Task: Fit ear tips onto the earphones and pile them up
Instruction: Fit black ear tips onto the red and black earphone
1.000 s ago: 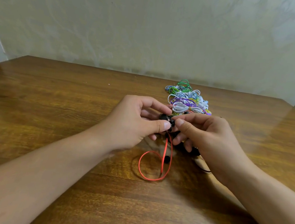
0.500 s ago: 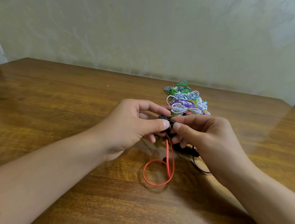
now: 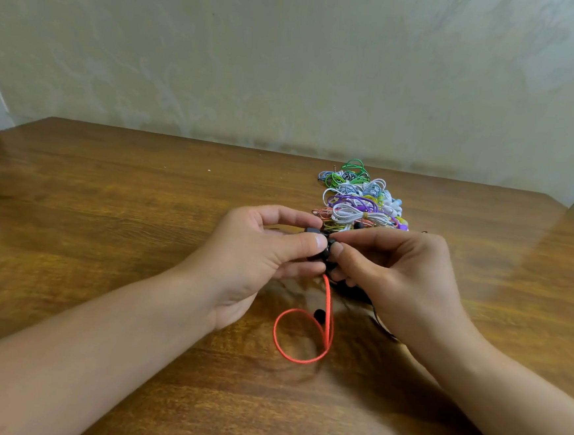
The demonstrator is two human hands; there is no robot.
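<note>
Over the middle of the wooden table [image 3: 106,223] my two hands meet around a black earbud [image 3: 324,246] of an earphone with a red cable [image 3: 327,309]. My left hand [image 3: 258,253] pinches the earbud between thumb and fingers. My right hand [image 3: 394,274] pinches a small black ear tip against it, mostly hidden by the fingertips. The red cable hangs down and loops on the table. A loose black ear tip [image 3: 319,313] lies inside the loop. Behind my hands lies a pile of bundled earphones [image 3: 359,199] in green, white, purple and orange.
A thin black cable [image 3: 378,322] runs on the table under my right hand. The pale wall [image 3: 291,63] rises just behind the table's far edge. The table's right corner ends at the far right.
Both hands have stayed together at the earbud with small finger shifts. The red cable loop has slid slightly to the right and nearer on the table.
</note>
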